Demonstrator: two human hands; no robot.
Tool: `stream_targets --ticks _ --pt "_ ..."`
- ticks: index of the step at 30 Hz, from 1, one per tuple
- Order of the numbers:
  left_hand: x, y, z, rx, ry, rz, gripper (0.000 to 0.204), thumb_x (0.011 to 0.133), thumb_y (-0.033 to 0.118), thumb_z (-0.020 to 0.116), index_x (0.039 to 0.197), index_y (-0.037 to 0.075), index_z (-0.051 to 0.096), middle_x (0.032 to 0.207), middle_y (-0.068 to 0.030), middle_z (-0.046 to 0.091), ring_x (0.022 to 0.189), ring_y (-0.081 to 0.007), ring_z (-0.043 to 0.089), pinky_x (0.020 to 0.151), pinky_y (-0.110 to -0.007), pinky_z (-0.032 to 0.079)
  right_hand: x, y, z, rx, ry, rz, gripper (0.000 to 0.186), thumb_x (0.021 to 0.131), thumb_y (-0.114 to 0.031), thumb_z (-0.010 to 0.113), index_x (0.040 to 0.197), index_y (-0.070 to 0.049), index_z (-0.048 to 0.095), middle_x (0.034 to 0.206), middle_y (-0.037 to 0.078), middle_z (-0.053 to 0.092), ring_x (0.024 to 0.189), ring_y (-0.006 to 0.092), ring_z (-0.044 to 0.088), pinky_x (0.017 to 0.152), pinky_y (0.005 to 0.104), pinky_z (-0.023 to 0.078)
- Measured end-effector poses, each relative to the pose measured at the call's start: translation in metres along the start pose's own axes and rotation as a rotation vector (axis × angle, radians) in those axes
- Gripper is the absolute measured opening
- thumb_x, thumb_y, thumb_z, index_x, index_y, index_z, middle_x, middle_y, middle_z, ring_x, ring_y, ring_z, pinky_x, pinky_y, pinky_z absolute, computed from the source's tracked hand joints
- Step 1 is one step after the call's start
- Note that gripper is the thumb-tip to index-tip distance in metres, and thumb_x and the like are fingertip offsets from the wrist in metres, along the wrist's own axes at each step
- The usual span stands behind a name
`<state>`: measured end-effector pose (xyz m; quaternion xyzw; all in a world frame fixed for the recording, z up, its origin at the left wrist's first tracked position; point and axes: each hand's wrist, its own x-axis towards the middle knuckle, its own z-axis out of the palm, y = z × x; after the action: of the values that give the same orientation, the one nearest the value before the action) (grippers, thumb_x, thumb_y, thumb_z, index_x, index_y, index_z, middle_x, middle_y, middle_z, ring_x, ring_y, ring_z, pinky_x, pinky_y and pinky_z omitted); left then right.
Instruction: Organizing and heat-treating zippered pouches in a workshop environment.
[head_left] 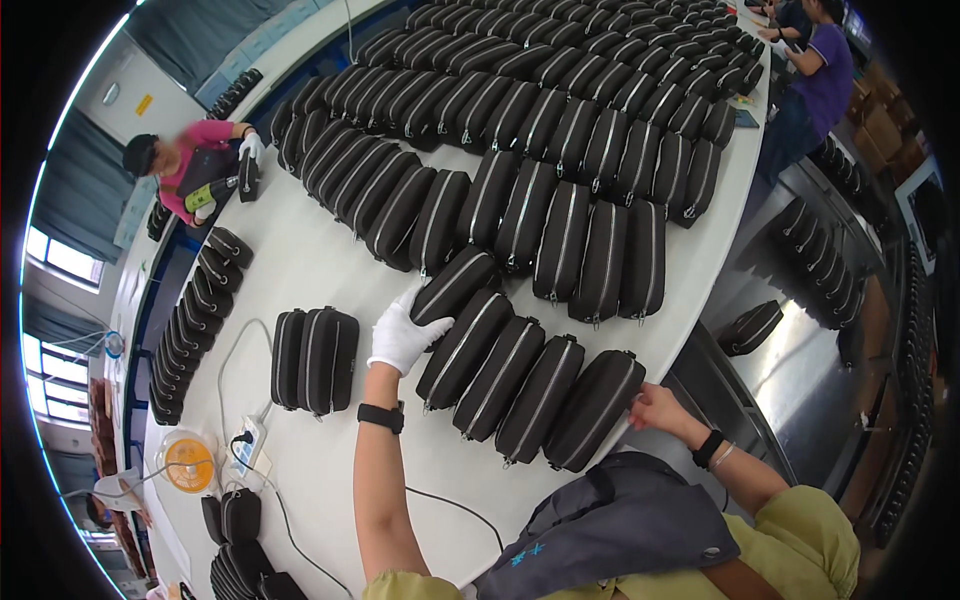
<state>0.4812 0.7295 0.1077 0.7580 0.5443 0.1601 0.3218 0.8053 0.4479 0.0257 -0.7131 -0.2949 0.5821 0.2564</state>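
My left hand (402,332), in a white glove, has its thumb and fingers around the near end of a tilted black zip pouch (456,284). Below that pouch, several similar ones stand side by side in a slanting row. The pouch at the row's right end (596,408) is near the table's edge, and my bare right hand (656,410) has curled fingers against its right side. Part of that grip is hidden. To the left of my left wrist, a pair of black pouches (328,360) stands close together on the white table (390,470).
Dense rows of black pouches (480,110) fill the table's far side. At left are a yellow-centred fan (190,462), a power strip (248,445) and loose cables. A co-worker in pink (200,150) handles a pouch across the table. A metal surface (770,350) lies right.
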Motion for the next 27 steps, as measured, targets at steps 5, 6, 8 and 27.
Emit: stream_targets --ticks 5,6,8,27 --pt "-0.002 0.019 -0.020 0.294 -0.190 0.002 0.064 0.067 0.027 0.077 0.126 0.009 0.058 0.098 -0.0172 0.070 0.088 -0.0338 0.068 0.082 -0.041 0.054 0.011 0.009 0.013 -0.158 -0.133 -0.040 0.022 0.081 -0.012 0.060 0.094 0.006 0.064 0.073 0.012 0.069 0.063 0.0177 0.069 0.060 0.0304 0.056" --pt "-0.008 0.017 -0.022 0.296 -0.189 -0.001 0.064 0.067 0.027 0.077 0.126 0.009 0.058 0.098 -0.0172 0.070 0.088 -0.0338 0.068 0.082 -0.041 0.054 0.013 0.011 0.016 -0.248 -0.175 -0.098 0.024 0.079 -0.011 0.060 0.095 0.006 0.064 0.074 0.013 0.069 0.063 0.0185 0.069 0.060 0.0310 0.055" --pt "-0.024 0.010 -0.024 0.340 -0.194 0.006 0.066 0.066 0.029 0.077 0.127 0.010 0.058 0.096 -0.0176 0.070 0.086 -0.0346 0.068 0.080 -0.041 0.054 0.020 0.026 0.016 -0.352 -0.188 -0.130 0.027 0.076 -0.011 0.060 0.096 0.006 0.064 0.077 0.017 0.070 0.068 0.0251 0.070 0.065 0.0350 0.056" --pt "-0.060 -0.114 -0.126 0.617 0.249 -0.524 0.122 0.053 0.039 0.088 0.151 0.009 0.023 0.148 -0.0204 0.034 0.137 -0.0358 0.034 0.109 -0.047 0.034 0.025 0.044 0.015 -0.576 -0.094 -0.444 0.028 0.080 -0.018 0.064 0.105 -0.005 0.067 0.099 0.021 0.067 0.095 0.0389 0.064 0.082 0.0421 0.052"
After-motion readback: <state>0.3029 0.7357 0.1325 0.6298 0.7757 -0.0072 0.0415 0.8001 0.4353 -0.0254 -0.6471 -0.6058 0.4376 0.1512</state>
